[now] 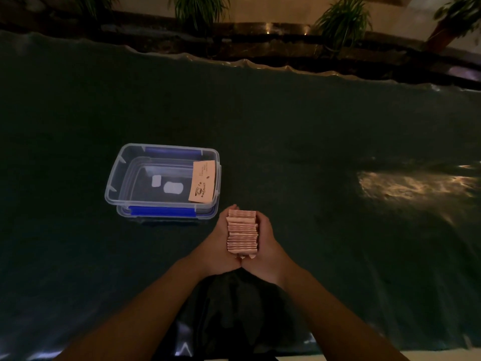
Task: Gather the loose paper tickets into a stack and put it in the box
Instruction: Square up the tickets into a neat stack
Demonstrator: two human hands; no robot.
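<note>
Squaring the ticket stack (242, 234) between both hands.
Left hand (221, 243) and right hand (266, 241) were cupped around it; lifting into the open box (125, 162) seemed next.

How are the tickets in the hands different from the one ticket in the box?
The stack of tickets is many sheets pressed together between the left hand and right hand, edges showing. The single ticket leans alone against the clear box's right wall, its printed face showing. Both are pale pinkish paper.
</note>
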